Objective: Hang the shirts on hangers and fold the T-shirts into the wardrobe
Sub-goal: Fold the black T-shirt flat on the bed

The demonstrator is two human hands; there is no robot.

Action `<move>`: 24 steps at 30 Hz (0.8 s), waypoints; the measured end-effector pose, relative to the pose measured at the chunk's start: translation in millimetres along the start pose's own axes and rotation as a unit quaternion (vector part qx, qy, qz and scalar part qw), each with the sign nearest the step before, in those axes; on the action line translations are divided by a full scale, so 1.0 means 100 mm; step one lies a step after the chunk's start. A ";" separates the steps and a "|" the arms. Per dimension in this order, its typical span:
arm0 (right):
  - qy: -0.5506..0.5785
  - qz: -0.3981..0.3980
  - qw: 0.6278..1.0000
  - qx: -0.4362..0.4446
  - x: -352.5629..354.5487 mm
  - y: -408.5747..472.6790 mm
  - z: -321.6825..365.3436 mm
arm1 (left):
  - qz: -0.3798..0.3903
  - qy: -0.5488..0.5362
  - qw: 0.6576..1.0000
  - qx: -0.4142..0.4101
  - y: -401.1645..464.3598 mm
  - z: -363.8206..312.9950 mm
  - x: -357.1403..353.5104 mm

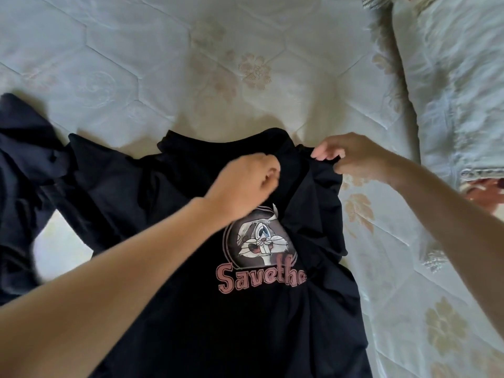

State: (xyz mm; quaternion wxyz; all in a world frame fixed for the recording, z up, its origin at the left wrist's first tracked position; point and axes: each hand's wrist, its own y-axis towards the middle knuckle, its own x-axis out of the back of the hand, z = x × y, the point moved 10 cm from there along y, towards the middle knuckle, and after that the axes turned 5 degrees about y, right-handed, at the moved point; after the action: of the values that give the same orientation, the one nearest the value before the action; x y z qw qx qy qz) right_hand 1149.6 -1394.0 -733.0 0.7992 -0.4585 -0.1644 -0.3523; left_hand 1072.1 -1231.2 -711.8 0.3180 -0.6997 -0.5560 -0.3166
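Both hands, left hand point(245, 184) and right hand point(351, 156), pinch the black T-shirt point(169, 192) spread at frame centre on the bed point(218, 64); folding looks barely begun.

- On the front of the black T-shirt point(191, 309) I read the pink word "Savethe" point(261, 278), in thick letters with an outline. A fold of the cloth covers what comes after the "e", so I cannot tell if more letters follow.
- Just above this word stands a round drawing of a cartoon rabbit point(259, 241); it carries no letters that I can read.
- I find no other text, number or brand anywhere.
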 end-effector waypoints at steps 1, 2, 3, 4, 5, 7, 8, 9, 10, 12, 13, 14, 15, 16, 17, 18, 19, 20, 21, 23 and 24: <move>-0.003 0.004 1.000 -0.008 -0.03 0.00 -0.06 | 0.045 -0.036 0.997 0.051 0.00 -0.03 -0.18; -0.003 0.004 1.000 -0.014 -0.06 0.00 -0.11 | 0.090 -0.070 0.987 0.111 -0.01 -0.01 -0.37; 0.000 0.000 1.000 -0.018 -0.08 0.01 -0.16 | 0.127 -0.095 0.974 0.165 -0.03 -0.01 -0.53; 0.001 -0.007 1.000 -0.023 -0.08 0.02 -0.21 | 0.152 -0.097 0.964 0.193 -0.04 -0.02 -0.65; -0.003 -0.015 1.000 -0.023 -0.07 0.03 -0.24 | 0.166 -0.082 0.962 0.200 -0.04 -0.06 -0.73; -0.013 -0.030 0.999 -0.014 -0.05 0.04 -0.27 | 0.162 -0.078 0.961 0.211 -0.05 -0.14 -0.81; -0.012 -0.044 0.999 -0.007 -0.03 0.03 -0.27 | 0.157 -0.106 0.957 0.220 -0.05 -0.17 -0.86; -0.004 -0.062 0.998 -0.004 0.01 0.03 -0.29 | 0.153 -0.154 0.949 0.229 -0.06 -0.22 -0.91; 0.013 -0.080 0.997 -0.003 0.04 0.02 -0.32 | 0.148 -0.213 0.938 0.232 -0.08 -0.28 -0.95; 0.056 -0.105 0.993 -0.002 0.09 -0.01 -0.38 | 0.157 -0.331 0.903 0.226 -0.13 -0.48 -1.01; 0.072 -0.112 0.991 0.001 0.11 -0.03 -0.41 | 0.168 -0.374 0.885 0.220 -0.17 -0.58 -1.04; 0.085 -0.117 0.989 0.005 0.13 -0.05 -0.43 | 0.178 -0.405 0.872 0.209 -0.20 -0.68 -1.07; 0.099 -0.121 0.988 0.009 0.14 -0.07 -0.44 | 0.186 -0.422 0.865 0.199 -0.24 -0.77 -1.08; 0.113 -0.125 0.986 0.012 0.15 -0.08 -0.46 | 0.186 -0.432 0.862 0.189 -0.26 -0.84 -1.08; 0.125 -0.132 0.983 0.012 0.18 -0.10 -0.49 | 0.184 -0.438 0.863 0.173 -0.26 -0.90 -1.07; 0.138 -0.143 0.980 0.007 0.21 -0.11 -0.53 | 0.185 -0.444 0.862 0.157 -0.26 -0.95 -1.06; 0.151 -0.154 0.976 -0.005 0.25 -0.11 -0.59 | 0.189 -0.454 0.858 0.147 -0.25 -1.00 -1.06; 0.166 -0.166 0.972 -0.019 0.28 -0.12 -0.64 | 0.197 -0.465 0.852 0.141 -0.25 -1.05 -1.05; 0.180 -0.176 0.967 -0.033 0.31 -0.14 -0.69 | 0.204 -0.474 0.845 0.137 -0.25 -1.13 -1.01; 0.211 -0.196 0.956 -0.057 0.37 -0.19 -0.75 | 0.202 -0.481 0.844 0.125 -0.21 -1.24 -0.98; 0.235 -0.206 0.948 -0.067 0.40 -0.23 -0.77 | 0.201 -0.479 0.846 0.119 -0.19 -1.30 -0.99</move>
State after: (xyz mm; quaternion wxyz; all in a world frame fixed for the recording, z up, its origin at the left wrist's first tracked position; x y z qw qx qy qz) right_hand 1156.3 -1483.7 -735.9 0.6928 -0.3710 -0.0391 -0.6172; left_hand 1024.1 -1388.7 -711.4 0.1498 -0.8175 -0.5197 0.1977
